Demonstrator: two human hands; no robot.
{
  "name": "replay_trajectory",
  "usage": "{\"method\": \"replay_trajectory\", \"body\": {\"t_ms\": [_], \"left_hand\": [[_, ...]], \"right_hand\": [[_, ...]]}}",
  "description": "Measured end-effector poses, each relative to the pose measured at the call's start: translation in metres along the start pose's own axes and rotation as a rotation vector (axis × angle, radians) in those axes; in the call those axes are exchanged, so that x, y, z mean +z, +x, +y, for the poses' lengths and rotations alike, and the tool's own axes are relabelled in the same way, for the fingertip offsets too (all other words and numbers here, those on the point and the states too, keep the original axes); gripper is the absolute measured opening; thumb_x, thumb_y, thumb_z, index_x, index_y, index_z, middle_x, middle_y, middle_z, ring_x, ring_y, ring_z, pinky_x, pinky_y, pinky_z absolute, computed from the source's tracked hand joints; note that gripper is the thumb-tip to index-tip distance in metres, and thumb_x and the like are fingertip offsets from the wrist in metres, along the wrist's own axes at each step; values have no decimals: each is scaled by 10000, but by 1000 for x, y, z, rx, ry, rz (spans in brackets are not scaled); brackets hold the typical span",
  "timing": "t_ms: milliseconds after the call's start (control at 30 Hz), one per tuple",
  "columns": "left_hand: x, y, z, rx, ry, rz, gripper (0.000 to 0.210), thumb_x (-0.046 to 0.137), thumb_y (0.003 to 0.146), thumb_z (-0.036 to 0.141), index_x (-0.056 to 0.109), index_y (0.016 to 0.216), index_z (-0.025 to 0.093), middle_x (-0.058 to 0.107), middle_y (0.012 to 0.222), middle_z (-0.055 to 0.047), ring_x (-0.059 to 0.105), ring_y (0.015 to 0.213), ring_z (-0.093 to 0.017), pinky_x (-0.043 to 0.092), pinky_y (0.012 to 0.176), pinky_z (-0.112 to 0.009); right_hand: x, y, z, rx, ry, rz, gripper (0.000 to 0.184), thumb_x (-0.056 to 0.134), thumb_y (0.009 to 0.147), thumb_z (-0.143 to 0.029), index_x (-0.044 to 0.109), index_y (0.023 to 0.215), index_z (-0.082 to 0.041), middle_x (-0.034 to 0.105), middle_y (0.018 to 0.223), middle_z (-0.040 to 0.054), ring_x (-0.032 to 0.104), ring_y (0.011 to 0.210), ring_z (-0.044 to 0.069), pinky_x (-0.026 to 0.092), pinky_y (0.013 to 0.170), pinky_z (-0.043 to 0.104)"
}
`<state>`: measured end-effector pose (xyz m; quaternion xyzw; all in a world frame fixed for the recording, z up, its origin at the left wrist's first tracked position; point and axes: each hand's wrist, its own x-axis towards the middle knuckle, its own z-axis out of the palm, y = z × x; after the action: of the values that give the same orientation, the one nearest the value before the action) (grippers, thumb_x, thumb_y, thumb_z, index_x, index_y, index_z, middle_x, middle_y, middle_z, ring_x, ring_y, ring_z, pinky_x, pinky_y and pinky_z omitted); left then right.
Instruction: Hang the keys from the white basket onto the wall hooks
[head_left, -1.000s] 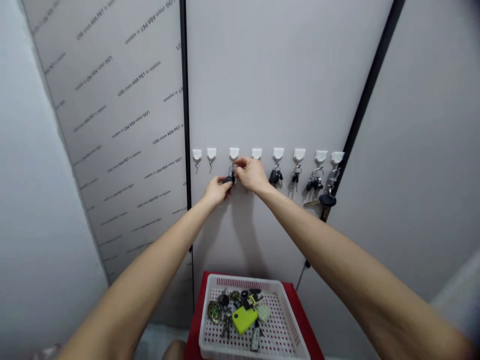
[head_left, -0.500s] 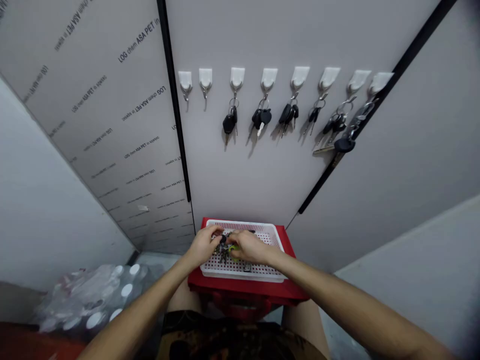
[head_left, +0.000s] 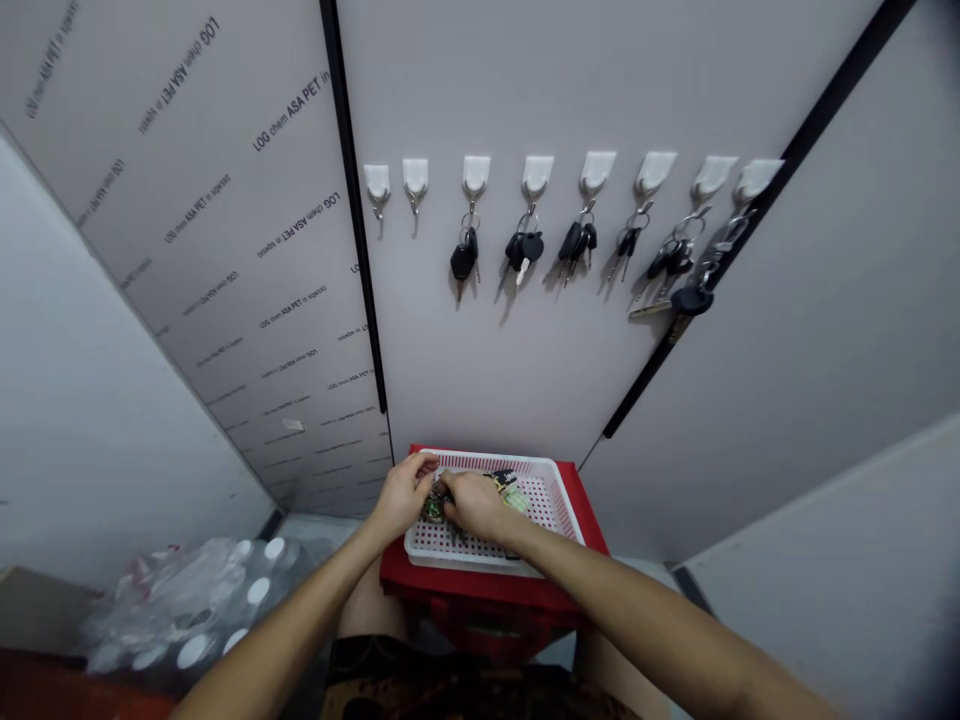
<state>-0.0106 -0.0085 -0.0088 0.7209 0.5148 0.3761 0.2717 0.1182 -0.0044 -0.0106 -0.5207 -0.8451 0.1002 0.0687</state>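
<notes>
A white slotted basket (head_left: 559, 505) sits on a red box, and both my hands are inside it. My left hand (head_left: 403, 492) is at the basket's left side, thumb and fingers curled against a bunch of keys (head_left: 435, 508) with a round green piece. My right hand (head_left: 480, 505) is closed on the same bunch from the right, its fingertips hidden behind the hand. To the right of my right hand, a pale yellow-green item (head_left: 516, 497) and a dark item with a yellow edge (head_left: 501, 478) lie in the basket.
White hooks (head_left: 536, 172) run in a row along the panel. Several hold black-headed keys (head_left: 523, 250); the two leftmost hooks (head_left: 377, 185) carry none. The red box (head_left: 592, 520) stands against the panel. Plastic-wrapped bottles (head_left: 202, 610) are on the floor at left.
My right hand has shifted left, from over the yellow-green item to the keys by my left hand. That item now shows uncovered. The view has tipped slightly upward.
</notes>
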Motion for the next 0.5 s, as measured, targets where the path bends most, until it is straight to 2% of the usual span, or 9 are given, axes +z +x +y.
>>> {"method": "replay_trajectory", "body": {"t_ms": [167, 300, 400, 500], "left_hand": [[-5, -1, 1, 14, -24, -46, 274, 361, 636, 97, 488, 871, 158, 559, 853, -36, 504, 778, -118, 385, 729, -249], [-5, 0, 5, 102, 15, -162, 341, 382, 611, 83, 480, 931, 151, 535, 949, -46, 463, 881, -131, 337, 798, -256], [-2, 1, 10, 148, 70, -245, 261, 394, 601, 81, 536, 812, 142, 562, 839, -41, 476, 820, -137, 351, 754, -248], [-3, 5, 15, 118, 51, -214, 178, 379, 661, 155, 553, 689, 133, 555, 701, -33, 488, 695, -122, 374, 659, -227]], "right_hand": [[-12, 9, 4, 41, 544, 76, 163, 376, 531, -75, 428, 659, -160, 446, 522, -40, 401, 463, 64, 295, 458, 177], [-28, 9, 5, -13, 1007, 98, 159, 373, 527, -72, 371, 655, -166, 341, 466, -86, 298, 402, 33, 237, 409, 155], [-35, 5, 7, -33, 1171, 126, 150, 391, 535, -85, 357, 654, -171, 335, 470, -93, 274, 404, 28, 215, 405, 154], [-40, 2, 12, -31, 1219, 143, 131, 409, 558, -103, 358, 656, -172, 344, 483, -90, 273, 414, 28, 213, 408, 156]]}}
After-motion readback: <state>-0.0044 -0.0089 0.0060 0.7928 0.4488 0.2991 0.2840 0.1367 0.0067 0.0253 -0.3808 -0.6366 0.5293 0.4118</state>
